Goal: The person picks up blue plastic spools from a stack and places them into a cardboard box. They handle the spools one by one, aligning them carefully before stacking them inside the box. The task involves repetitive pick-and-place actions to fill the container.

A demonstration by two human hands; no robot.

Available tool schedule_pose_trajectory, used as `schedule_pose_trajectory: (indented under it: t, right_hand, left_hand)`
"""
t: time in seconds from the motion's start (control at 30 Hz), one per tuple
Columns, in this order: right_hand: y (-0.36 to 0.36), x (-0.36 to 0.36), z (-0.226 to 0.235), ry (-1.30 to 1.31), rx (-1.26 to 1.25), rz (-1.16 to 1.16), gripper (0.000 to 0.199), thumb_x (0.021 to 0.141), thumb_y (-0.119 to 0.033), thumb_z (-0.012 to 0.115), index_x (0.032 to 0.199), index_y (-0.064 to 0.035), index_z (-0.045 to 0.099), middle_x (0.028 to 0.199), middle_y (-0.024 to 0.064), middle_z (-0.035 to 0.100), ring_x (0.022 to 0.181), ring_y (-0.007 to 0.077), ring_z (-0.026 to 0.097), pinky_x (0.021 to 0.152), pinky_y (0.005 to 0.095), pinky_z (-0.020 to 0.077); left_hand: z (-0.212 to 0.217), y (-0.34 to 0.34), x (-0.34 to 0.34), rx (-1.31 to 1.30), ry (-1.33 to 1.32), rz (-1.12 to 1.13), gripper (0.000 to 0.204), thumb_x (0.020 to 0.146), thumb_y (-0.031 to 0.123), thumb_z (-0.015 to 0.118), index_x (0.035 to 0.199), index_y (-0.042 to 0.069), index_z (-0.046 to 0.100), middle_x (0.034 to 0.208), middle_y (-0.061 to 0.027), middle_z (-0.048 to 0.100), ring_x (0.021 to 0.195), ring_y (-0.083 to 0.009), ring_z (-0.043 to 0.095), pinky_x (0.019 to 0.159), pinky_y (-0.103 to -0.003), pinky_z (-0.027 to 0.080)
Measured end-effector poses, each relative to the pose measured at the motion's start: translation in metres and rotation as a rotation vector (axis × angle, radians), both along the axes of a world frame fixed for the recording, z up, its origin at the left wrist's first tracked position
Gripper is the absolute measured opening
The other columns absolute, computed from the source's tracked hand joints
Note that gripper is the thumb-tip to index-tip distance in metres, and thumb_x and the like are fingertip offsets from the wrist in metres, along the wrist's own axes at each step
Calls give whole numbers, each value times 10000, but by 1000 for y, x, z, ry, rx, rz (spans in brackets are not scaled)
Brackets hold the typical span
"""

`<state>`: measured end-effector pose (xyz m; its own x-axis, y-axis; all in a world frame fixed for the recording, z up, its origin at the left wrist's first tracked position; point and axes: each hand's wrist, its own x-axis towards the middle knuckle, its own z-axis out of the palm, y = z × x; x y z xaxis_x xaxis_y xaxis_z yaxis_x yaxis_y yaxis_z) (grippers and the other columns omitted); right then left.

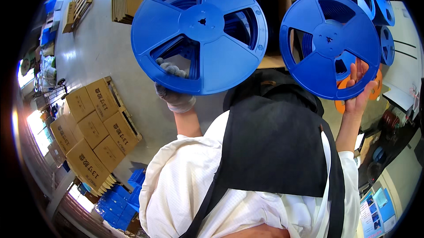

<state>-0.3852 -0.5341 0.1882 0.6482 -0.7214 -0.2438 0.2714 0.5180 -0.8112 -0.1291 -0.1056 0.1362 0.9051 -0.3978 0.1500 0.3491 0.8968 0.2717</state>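
The black apron [278, 149] is nearest, toward 4 o'clock. The gloved left hand [176, 100] has its grip closed on the large blue reel [198, 33], up at 12 o'clock; the right hand [361, 90] grips another blue reel [329, 47] by its rim, at 2 o'clock. Farther off, brown cartons [93, 131] are stacked toward 9 o'clock.

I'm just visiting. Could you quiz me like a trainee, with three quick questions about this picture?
1. Fill in: the ___ hand wears a grey fabric glove.

2. True or false: brown cardboard cartons are stacked toward the picture's left side.

3. What does the right hand hold? a) a brown cardboard carton; b) a blue round slotted reel; c) a black apron.

Key: 1. left; 2. true; 3. b.
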Motion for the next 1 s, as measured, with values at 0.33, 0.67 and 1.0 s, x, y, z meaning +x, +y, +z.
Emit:
schedule_pose_trajectory:
  t: [0.33, 0.67, 1.0]
  right_hand:
    - [-20, -28, -17, -316, 183, 35, 613, 913, -359, 573, 1395, -38, 371, 1488, 140, 316, 1183, 292, 548, 742, 310, 583]
    - [112, 137, 25, 422, -278, 345, 662, 803, -211, 728, 1351, -32, 400, 1201, 133, 512, 1061, 233, 580, 746, 300, 507]
    - [173, 173, -33, 426, -518, 660, 561, 739, -252, 720, 1137, 35, 450, 1485, 235, 211, 1302, 353, 352, 1056, 398, 323]
  left_hand:
    - [22, 10, -7, -64, -56, -28, 552, 872, 154, 634, 1339, 12, 377, 1134, -99, 603, 1050, -233, 613, 859, -364, 517]
    - [49, -12, -26, 287, 115, -6, 515, 820, 161, 687, 1254, 7, 458, 1045, -114, 624, 948, -271, 638, 827, -419, 536]
    - [73, -39, -55, 691, 125, -184, 528, 729, 196, 737, 1149, -36, 516, 924, -231, 652, 842, -360, 653, 767, -460, 550]
